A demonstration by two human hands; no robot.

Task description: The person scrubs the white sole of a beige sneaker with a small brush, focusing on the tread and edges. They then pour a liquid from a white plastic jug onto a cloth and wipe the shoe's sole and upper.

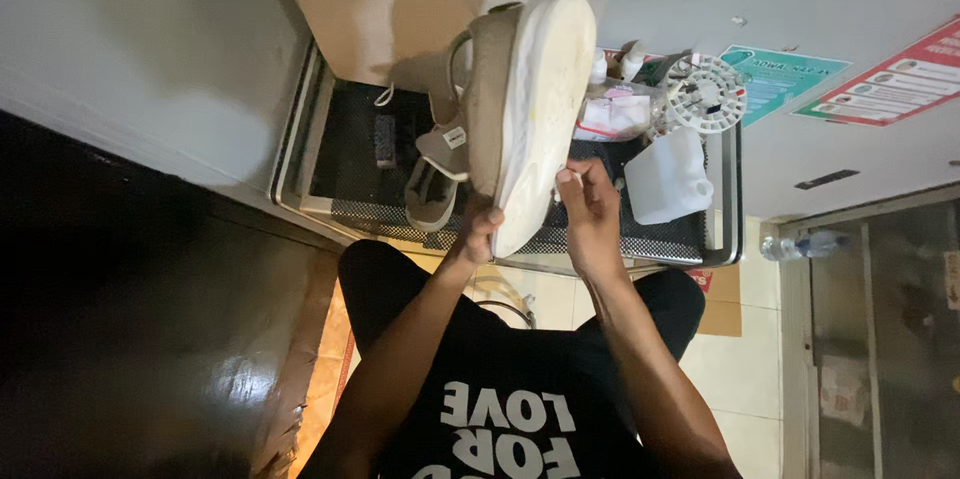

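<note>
Beige knit-cloth shoe (490,89) with smooth, matt white rubber sole (535,109). Black mesh mat (350,154), metal-rimmed tray (300,139). Translucent plastic jug (665,179); glossy dark floor (150,339).

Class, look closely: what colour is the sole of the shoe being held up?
Off-white sole, on a beige shoe; head view.

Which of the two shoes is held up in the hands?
The beige shoe with the white sole, gripped by the left hand; the other grey shoe lies on the dark mat.

1 head-worn camera, its picture upside down, looks closely at the raised shoe (520,109) over the tray (640,239).
</note>
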